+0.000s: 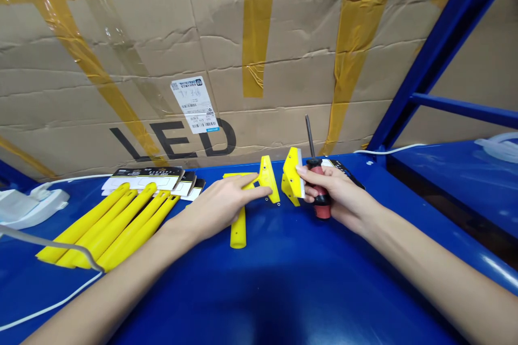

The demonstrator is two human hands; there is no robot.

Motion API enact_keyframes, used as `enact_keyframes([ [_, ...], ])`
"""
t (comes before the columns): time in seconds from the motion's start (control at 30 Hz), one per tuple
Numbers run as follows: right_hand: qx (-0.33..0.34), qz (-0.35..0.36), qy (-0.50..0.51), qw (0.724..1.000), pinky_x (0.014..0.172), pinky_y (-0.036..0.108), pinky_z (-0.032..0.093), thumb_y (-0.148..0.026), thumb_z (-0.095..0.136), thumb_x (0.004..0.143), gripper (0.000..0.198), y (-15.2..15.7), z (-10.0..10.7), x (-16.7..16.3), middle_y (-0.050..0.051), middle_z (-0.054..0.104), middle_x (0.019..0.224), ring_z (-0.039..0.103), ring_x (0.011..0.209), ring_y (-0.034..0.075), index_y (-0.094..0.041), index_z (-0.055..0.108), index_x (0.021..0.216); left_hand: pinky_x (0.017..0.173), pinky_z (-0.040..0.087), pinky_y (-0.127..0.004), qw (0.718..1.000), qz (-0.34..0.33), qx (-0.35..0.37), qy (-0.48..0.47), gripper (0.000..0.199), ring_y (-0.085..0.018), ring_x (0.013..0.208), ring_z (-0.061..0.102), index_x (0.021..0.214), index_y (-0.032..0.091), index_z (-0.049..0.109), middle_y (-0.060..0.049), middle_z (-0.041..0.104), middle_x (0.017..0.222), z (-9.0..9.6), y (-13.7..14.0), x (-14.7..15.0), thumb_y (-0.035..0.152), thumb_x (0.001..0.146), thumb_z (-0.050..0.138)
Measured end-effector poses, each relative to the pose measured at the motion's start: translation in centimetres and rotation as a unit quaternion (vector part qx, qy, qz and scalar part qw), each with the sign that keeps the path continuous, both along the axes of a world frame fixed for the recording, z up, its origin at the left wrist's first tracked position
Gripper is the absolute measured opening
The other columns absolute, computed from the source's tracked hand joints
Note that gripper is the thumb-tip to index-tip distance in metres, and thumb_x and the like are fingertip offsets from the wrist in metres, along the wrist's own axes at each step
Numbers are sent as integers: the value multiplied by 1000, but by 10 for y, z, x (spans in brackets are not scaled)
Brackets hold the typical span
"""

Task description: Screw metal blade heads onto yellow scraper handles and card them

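Note:
My left hand (pixel 224 199) pinches a yellow plastic scraper plate (pixel 268 177) with screw holes between its fingers. Under that hand a yellow handle (pixel 238 230) lies on the blue surface, partly hidden. Two small metal pieces (pixel 278 204), perhaps nuts, rest just below the plate. In my right hand (pixel 329 188) are two things: a red and black screwdriver (pixel 322 210), its shaft pointing up, and a yellow scraper head (pixel 292 175) with a pale blade along its right edge. The head and the plate are a short gap apart.
Several yellow handles (pixel 109 226) lie side by side at left, before stacked printed cards (pixel 141 179). A white cable (pixel 52 302) crosses the left of the blue surface (pixel 259 291). Behind stands a large taped cardboard box (pixel 291 64). A blue frame post (pixel 424 59) rises at right.

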State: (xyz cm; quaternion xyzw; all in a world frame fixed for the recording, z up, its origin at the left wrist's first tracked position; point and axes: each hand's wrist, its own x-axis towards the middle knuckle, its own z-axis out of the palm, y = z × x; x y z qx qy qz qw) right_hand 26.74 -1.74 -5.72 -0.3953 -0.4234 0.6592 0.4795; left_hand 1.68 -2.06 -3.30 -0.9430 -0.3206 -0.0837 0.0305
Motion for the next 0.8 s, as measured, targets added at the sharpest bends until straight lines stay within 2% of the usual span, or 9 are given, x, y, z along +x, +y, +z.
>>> enact_keyframes([
  [0.23,1,-1,-11,1000,49,23,37,-40,90,63,44,-2,-2,1,-7,46,46,41,46,7,-20,50,58,94,55,-46,1000,3,-2,-15,70,-29,123,60,140,26,53,-15,58,139,-7,3,0,-8,80,43],
  [0.43,6,-2,-22,1000,49,23,37,-42,90,62,44,-3,-3,0,-6,46,46,41,46,8,-20,52,59,89,57,-40,998,18,8,-59,47,-26,111,66,136,25,58,-14,61,132,-8,2,5,7,94,45],
  [0.53,0,-8,-38,999,48,23,36,-46,89,63,44,-4,-2,0,-6,47,46,41,46,7,-20,54,59,86,55,-39,992,82,24,-97,36,-23,97,68,131,23,61,-11,67,113,5,-2,4,19,98,46],
  [0.63,0,-9,-52,999,49,23,37,-46,89,62,45,-7,-2,-2,-5,48,46,41,47,8,-20,53,58,77,53,-39,975,194,38,-99,34,-26,86,68,127,22,59,-9,70,99,21,-4,-2,29,94,52],
  [0.73,4,-2,-55,998,50,24,38,-44,89,63,42,-9,-3,-4,-5,51,47,42,48,8,-20,54,60,63,47,-37,950,309,2,-52,35,-26,70,66,121,24,57,-6,69,81,26,1,-12,35,88,56],
  [0.8,4,4,-58,998,50,24,38,-43,89,64,42,-11,-4,-6,-5,50,46,43,48,8,-20,54,59,58,43,-35,936,347,-44,-20,33,-27,67,65,115,24,57,-6,67,76,23,7,-17,39,86,55],
])
